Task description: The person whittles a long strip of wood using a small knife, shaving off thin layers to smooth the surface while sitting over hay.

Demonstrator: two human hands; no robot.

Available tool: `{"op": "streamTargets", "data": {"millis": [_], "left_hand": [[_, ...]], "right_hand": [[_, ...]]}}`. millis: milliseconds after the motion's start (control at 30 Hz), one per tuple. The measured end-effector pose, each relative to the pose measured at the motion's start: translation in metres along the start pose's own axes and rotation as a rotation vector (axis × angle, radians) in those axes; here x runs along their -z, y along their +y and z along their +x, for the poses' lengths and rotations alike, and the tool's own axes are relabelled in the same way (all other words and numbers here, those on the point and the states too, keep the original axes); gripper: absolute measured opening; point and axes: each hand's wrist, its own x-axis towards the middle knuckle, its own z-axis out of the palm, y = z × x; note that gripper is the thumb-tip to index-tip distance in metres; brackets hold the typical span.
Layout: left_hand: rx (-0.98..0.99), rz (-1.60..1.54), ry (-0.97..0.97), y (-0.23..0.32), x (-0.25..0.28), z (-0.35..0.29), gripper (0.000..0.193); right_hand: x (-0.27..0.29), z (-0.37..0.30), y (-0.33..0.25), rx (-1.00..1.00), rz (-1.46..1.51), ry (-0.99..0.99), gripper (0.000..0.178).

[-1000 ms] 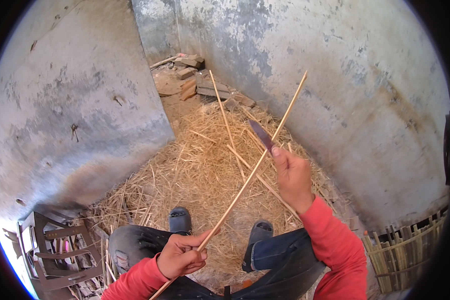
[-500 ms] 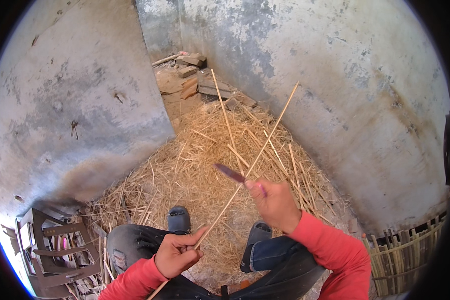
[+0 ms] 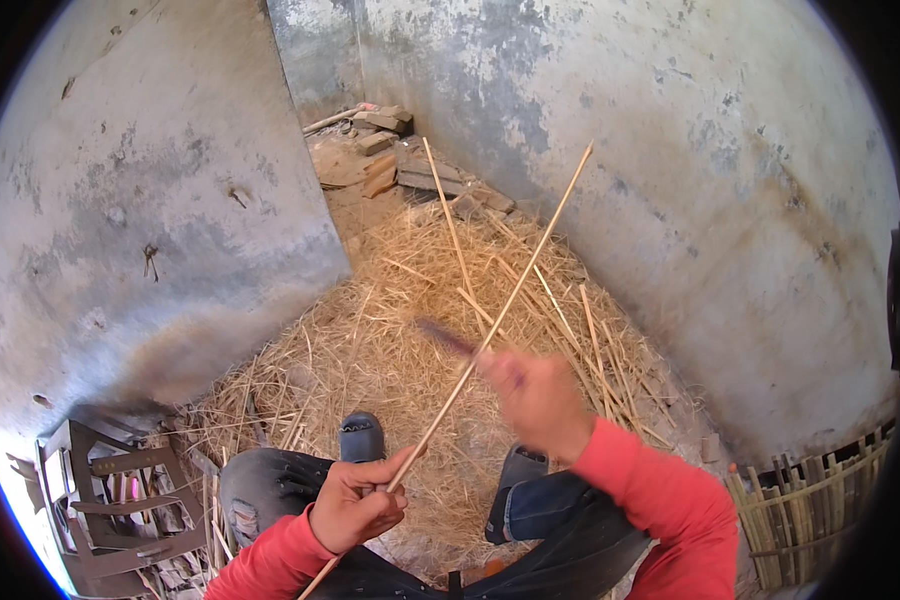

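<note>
A long thin pale wooden stick (image 3: 530,265) slants up and away from my lap, its far tip in front of the right-hand wall. Low on the stick, my left hand (image 3: 360,503) is closed around it, thumb and forefinger pinching. Farther up, my right hand (image 3: 538,392) is closed on a knife, smeared a little by motion. The knife's dark blade (image 3: 443,335) points to the left and lies against or just beside the stick; its handle is mostly hidden in the fist.
Pale shavings (image 3: 370,330) cover the ground around my sandals, with loose sticks (image 3: 600,350) among them. Bricks (image 3: 380,125) lie in the far corner. A broken dark frame (image 3: 130,500) stands at lower left, a slatted basket (image 3: 810,515) at lower right. Stained walls (image 3: 670,200) rise on both sides.
My right hand and the knife have shifted slightly left, the blade now blurred. The stick's far tip has moved a little up and left. My left hand keeps its hold.
</note>
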Motion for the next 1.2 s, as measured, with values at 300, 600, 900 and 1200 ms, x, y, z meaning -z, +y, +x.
{"op": "streamTargets", "data": {"millis": [300,600,900,1200], "left_hand": [[0.121,-0.141,-0.060,0.016,-0.007,0.004,0.069],[0.273,-0.138,-0.181,0.014,-0.010,-0.007,0.067],[0.210,-0.176,-0.132,0.010,0.004,-0.005,0.064],[0.218,-0.196,-0.115,0.013,0.001,-0.004,0.066]], "right_hand": [[-0.012,-0.035,-0.022,0.083,0.007,-0.196,0.040],[0.083,0.040,0.111,-0.221,-0.103,0.430,0.046],[0.025,-0.003,0.020,-0.151,-0.057,0.030,0.047],[0.002,-0.025,-0.005,-0.079,0.033,-0.154,0.045]]}}
